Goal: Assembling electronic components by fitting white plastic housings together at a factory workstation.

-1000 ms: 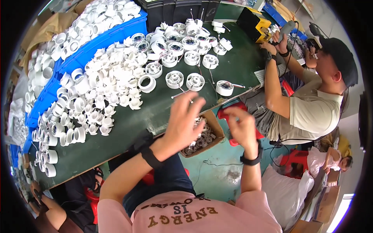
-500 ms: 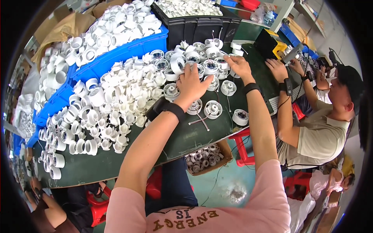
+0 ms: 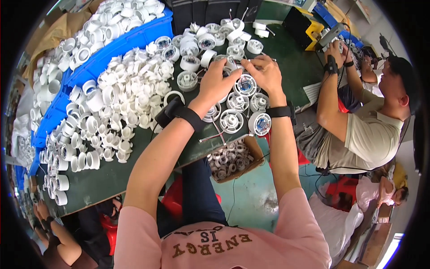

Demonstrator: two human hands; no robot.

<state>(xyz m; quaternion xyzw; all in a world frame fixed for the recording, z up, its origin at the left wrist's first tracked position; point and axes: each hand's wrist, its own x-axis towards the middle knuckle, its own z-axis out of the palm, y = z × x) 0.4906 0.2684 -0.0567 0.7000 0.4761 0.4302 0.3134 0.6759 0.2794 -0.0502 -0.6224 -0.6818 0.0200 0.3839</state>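
My left hand (image 3: 217,87) lies among round white plastic housings, its thumb apart from its fingers. Across from it, my right hand (image 3: 266,76) bends over the same cluster, thumb apart from the fingers; both look open, though their fingertips are partly hidden. Between and below them is a housing with a blue circuit board (image 3: 245,85). Closer to me lie a spoked white housing (image 3: 231,121) and another blue-board housing (image 3: 260,123) near the table edge. Thin wires with a small connector (image 3: 210,138) trail from the cluster. A loose white ring (image 3: 174,97) rests beside my left wrist.
A heap of small white plastic pieces (image 3: 130,89) covers the table's left part, before a blue bin (image 3: 121,41) of white rings. Black crates (image 3: 204,12) stand behind. A box of parts (image 3: 251,168) sits below the table edge. At right, a co-worker (image 3: 371,116) works beside a yellow-and-black box (image 3: 313,33).
My hands have come closer together, the right one moving left. Several housings between my arms have shifted nearer to me and bunched up. The view has also shifted.
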